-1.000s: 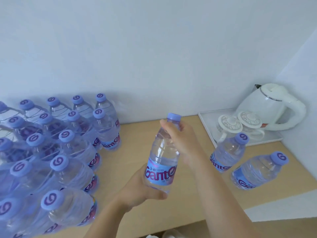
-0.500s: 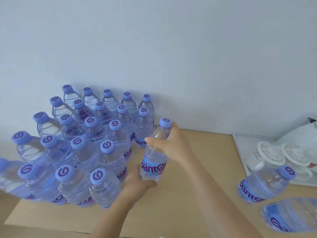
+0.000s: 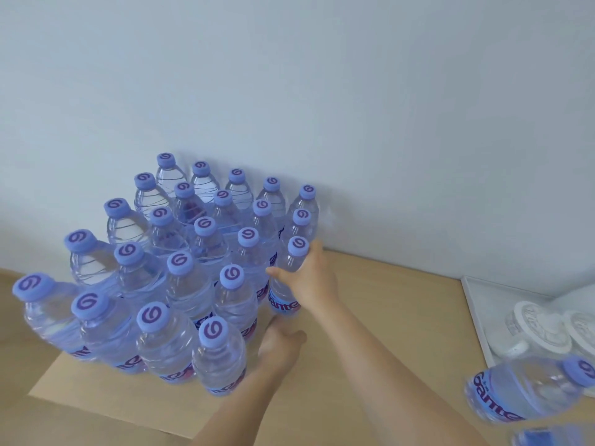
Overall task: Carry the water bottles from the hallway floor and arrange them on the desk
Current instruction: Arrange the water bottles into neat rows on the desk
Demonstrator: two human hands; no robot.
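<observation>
A: Spanning the lower part of the view, the light wooden desk (image 3: pixel 386 317) meets a pale wall (image 3: pixel 322 91) at its far edge

B: Load on the desk?

A: One block of upright water bottles (image 3: pixel 180 278) with purple caps, in close rows against the wall. At the right edge, a white tray (image 3: pixel 476 304) carries two white-lidded glass cups (image 3: pixel 544 326); one loose bottle (image 3: pixel 524 391) stands just in front of the tray

B: Right hand?

A: The right hand (image 3: pixel 312 281) is curled round the upper body of the held bottle (image 3: pixel 288 284), upright at the block's right corner, touching its neighbours. Whether its base is on the desk cannot be told

B: Left hand?

A: The left hand (image 3: pixel 280 346) is at that bottle's base; its fingers are hidden, so grip cannot be told
</observation>
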